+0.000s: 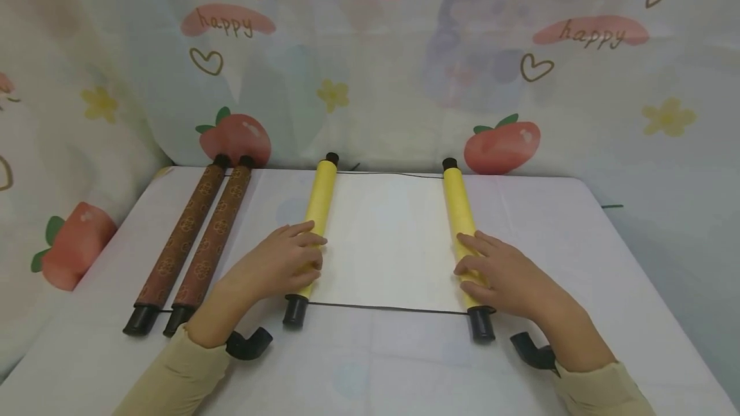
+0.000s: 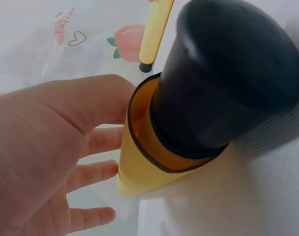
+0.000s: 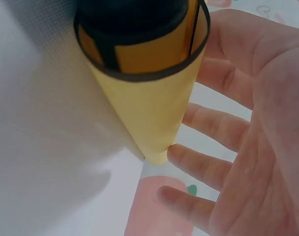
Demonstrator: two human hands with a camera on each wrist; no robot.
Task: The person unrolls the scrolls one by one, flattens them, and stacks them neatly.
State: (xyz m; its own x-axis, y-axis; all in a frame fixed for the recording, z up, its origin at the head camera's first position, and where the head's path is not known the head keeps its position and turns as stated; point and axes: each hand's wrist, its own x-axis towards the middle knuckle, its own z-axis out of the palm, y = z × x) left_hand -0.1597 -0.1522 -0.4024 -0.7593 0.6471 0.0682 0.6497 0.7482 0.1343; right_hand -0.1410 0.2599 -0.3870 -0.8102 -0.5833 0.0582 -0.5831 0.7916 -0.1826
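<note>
Your cream left sleeve (image 1: 179, 377) and cream right sleeve (image 1: 601, 393) come nearest, with a curved black piece (image 1: 250, 345) beside the left wrist and another black piece (image 1: 532, 353) beside the right. Just beyond are the near left knob (image 1: 296, 311) and near right knob (image 1: 482, 325) of a partly unrolled scroll, both black and clear of your fingers.

Your left hand (image 1: 283, 265) lies against the outer side of the left yellow roll (image 1: 320, 201), nearer its knob end, fingers spread and loosely bent over the top. Your right hand (image 1: 509, 275) mirrors it on the right yellow roll (image 1: 458, 198). Both grips are relaxed and well opened, not clenched round the rolls; in each wrist view some fingertips meet the yellow surface, the lowest finger stands clear, and the thumb's tip is hidden.

The scroll's white sheet (image 1: 390, 242), edged with thin dark lines, spreads between your hands and the two rolls. Left of your left hand, untouched, lie two brown patterned rolls (image 1: 215, 242), side by side on the white-covered table (image 1: 358, 364). Behind the table's far edge hangs a backdrop (image 1: 376, 82) printed with red fruit, hearts and yellow flowers.
</note>
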